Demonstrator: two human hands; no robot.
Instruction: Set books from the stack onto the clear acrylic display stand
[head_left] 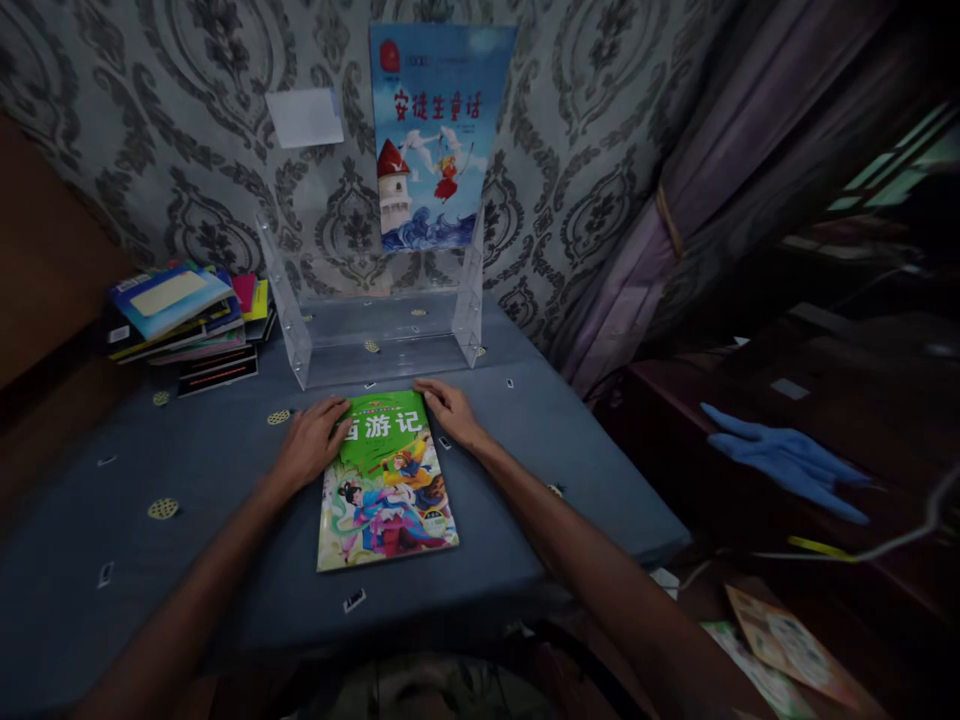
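Note:
A green children's book (386,490) with white Chinese characters and costumed cartoon figures lies on the cloth-covered table, cover up. My left hand (313,437) holds its upper left edge, the fingers partly over the first character of the title. At the upper right corner, my right hand (450,412) holds the other edge, fingers bent over the side. Just beyond the book stands a clear acrylic rack (375,350) with stepped side panels. Above it, a blue book (442,140) with a red-roofed tower on its cover stands upright against the patterned wall.
A stack of books (184,320) sits at the table's back left. On the wall is a white card (306,117). A purple curtain (637,250) hangs to the right. A blue glove (787,460) lies on a dark surface, with printed booklets (787,640) lower down.

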